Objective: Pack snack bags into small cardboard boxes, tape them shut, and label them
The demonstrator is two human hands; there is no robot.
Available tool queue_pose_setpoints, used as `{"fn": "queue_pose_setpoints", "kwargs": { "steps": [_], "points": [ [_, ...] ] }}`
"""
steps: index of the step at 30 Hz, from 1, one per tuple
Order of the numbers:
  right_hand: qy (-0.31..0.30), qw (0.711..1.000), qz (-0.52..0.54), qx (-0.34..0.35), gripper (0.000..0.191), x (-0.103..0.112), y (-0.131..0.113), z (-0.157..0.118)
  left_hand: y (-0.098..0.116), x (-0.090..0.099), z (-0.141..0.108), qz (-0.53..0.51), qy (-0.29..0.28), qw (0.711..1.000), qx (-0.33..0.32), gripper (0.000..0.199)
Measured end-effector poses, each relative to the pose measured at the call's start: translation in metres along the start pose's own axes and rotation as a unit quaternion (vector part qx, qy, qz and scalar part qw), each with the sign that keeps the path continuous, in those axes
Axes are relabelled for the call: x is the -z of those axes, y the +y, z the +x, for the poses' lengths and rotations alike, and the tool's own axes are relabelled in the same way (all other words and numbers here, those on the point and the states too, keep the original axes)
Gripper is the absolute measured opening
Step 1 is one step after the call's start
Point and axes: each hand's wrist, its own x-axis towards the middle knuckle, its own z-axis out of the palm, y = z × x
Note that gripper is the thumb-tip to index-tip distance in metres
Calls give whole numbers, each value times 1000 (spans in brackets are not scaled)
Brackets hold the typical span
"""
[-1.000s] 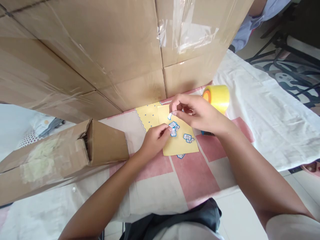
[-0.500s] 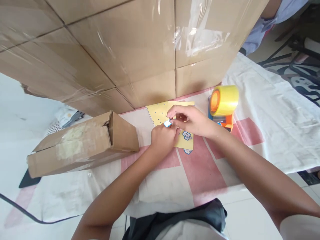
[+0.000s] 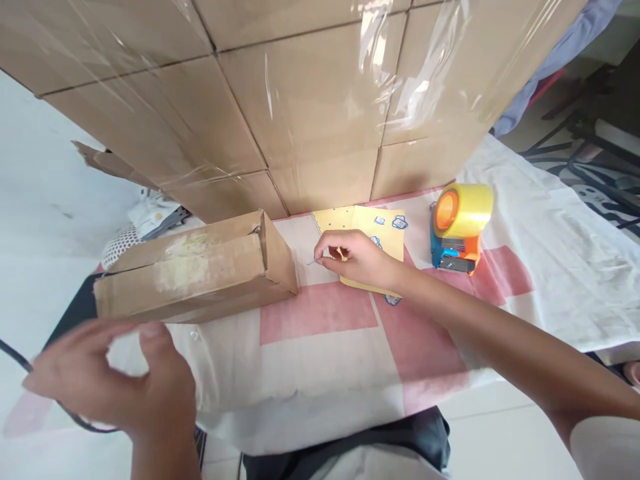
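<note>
My right hand (image 3: 355, 257) pinches a small thin piece (image 3: 314, 261), seen almost edge-on, at its fingertips. It hovers over the left part of a yellow patterned sheet (image 3: 383, 230) lying on the pink and white cloth. Blue-outlined stickers (image 3: 400, 222) show on the sheet, and another (image 3: 393, 300) peeks out at its lower edge. My left hand (image 3: 120, 373) is raised at the lower left, in front of the long cardboard box (image 3: 190, 270); its thumb and fingers are apart, slightly blurred, with nothing between them.
Taped cardboard boxes (image 3: 310, 93) stand like a wall behind the sheet. A tape dispenser (image 3: 453, 257) with a yellow tape roll (image 3: 470, 207) sits to the right. Plastic bags (image 3: 155, 213) lie behind the long box. A black cable (image 3: 15, 357) runs at the left edge.
My left hand has left the yellow sheet and moved to the lower left, opening. My right hand has shifted slightly left and down. The white and blue sticker between them is now a thin piece in my right fingertips.
</note>
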Motion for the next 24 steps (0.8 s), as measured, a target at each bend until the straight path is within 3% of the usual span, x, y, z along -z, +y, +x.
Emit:
{"fn": "queue_pose_setpoints", "kwargs": {
  "steps": [1,3,5,8,14,18,21,24],
  "points": [
    [-12,1000,3,5,8,-2,2,7,-9,-4,8,19,37,998,-36,46],
    [-38,999,16,21,9,-6,6,22,-21,-16,23,25,52,995,-83,57],
    [-64,997,31,29,7,-11,10,35,-28,-29,31,-7,20,997,-74,52],
    [-87,995,45,9,7,-24,14,46,-33,-38,33,-20,21,999,-44,45],
    [-14,990,129,-57,4,-50,22,45,-36,-38,28,-40,45,998,-37,45],
    [-13,978,197,-66,8,-56,26,44,-37,-39,26,-44,62,996,-55,42],
    [-16,974,216,-71,19,-56,30,44,-37,-40,27,-38,62,996,-56,43],
    [39,972,204,-113,41,-59,30,39,-36,-42,28,-30,64,997,-43,43]
  ]
}}
